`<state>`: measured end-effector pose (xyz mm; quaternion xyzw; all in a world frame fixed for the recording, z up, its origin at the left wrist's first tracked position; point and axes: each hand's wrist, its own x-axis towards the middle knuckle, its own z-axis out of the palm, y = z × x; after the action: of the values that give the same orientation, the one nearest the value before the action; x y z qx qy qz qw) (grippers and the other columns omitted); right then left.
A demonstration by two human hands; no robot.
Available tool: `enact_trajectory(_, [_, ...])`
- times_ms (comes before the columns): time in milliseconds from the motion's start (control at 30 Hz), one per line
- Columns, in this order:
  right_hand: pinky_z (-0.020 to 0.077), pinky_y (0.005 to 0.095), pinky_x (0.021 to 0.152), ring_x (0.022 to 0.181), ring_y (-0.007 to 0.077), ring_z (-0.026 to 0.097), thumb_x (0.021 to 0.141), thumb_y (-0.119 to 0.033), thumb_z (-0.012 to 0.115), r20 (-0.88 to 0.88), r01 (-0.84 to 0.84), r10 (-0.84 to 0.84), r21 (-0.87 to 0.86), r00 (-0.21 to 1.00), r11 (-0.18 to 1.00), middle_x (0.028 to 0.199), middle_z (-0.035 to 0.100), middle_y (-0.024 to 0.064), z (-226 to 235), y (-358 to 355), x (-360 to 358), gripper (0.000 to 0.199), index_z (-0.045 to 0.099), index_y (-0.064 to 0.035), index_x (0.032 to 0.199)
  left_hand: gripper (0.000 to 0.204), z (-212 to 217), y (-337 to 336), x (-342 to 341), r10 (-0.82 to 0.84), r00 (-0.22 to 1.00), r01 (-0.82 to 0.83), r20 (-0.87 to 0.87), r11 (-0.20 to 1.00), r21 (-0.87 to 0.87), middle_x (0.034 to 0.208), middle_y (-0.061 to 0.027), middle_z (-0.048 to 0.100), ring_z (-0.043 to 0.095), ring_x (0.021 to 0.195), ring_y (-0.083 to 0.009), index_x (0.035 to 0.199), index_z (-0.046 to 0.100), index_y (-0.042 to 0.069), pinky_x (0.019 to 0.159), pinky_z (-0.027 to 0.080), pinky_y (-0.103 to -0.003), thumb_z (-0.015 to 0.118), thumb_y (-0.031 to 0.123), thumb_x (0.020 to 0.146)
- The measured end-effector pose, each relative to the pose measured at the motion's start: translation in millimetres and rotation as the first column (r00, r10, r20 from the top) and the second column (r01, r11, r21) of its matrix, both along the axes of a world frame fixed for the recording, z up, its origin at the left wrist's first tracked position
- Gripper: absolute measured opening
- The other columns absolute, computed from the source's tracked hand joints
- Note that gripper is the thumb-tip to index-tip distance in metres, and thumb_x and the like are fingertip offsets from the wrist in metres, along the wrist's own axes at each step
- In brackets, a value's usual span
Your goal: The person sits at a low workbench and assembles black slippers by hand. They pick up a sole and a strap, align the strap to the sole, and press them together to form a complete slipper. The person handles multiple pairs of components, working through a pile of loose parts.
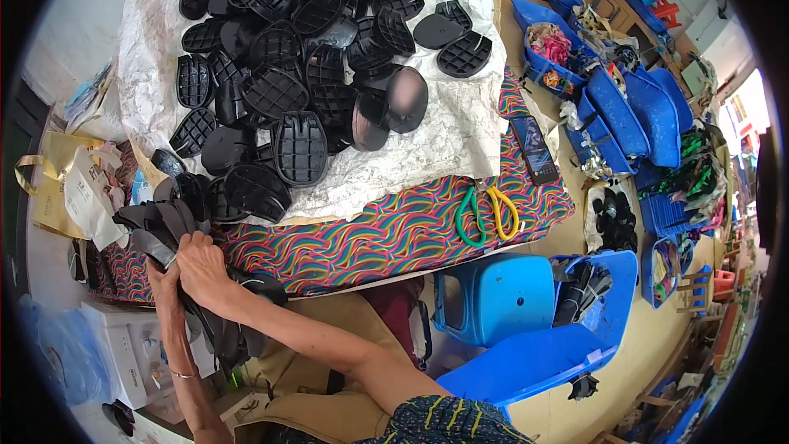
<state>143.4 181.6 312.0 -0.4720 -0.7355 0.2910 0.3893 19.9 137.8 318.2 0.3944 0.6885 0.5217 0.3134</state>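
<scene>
At the table's left front, a bundle of dark grey, flexible strips (160,226) is gathered between my hands. My left hand (164,284) is closed around the bundle from below. Over it bends my right hand (201,263), its curled fingers pressed onto the same strips; the fingertips are partly hidden. More dark strips (226,333) hang down below the table edge beside my wrists. Just beyond my hands starts a heap of black moulded shoe heels (275,94), several showing a grid-patterned underside (302,148).
The heels lie on a crumpled white sheet (386,185) over a wavy-patterned tablecloth (345,255). Scissors (486,214) with green and yellow handles and a phone (534,150) lie on the right. A blue stool (501,296) and blue bins (534,362) stand below. A white machine (136,353) is at left.
</scene>
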Motion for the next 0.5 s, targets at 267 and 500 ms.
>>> enact_trajectory(267, [0.0553, 0.0413, 0.065, 0.087, 0.0362, 0.064, 0.069, -0.006, 0.071, -0.022, 0.009, -0.01, -0.046, 1.0, 0.999, 0.091, 0.06, 0.0226, -7, 9, 3, 0.028, 0.056, 0.005, 0.091, 0.073, 6, 4, 13, -0.032, 0.999, 0.032, -0.002, 0.998, 0.059, 0.119, -0.0142, 0.054, 0.055, 0.103, -0.0194, 0.133, 0.036, -0.007, 0.095, 0.045, -0.034, 0.074, 0.016, 0.076])
enact_trajectory(500, [0.0561, 0.0441, 0.069, 0.089, 0.0378, 0.065, 0.069, -0.007, 0.073, -0.005, -0.106, 0.106, -0.048, 0.994, 0.993, 0.094, 0.061, 0.0243, -3, 7, 16, 0.034, 0.058, 0.0082, 0.096, 0.072, 5, 3, 9, -0.008, 1.0, 0.008, -0.007, 1.0, 0.029, 0.118, -0.0142, 0.054, 0.055, 0.103, -0.0197, 0.134, 0.035, -0.009, 0.094, 0.045, -0.033, 0.071, 0.013, 0.075])
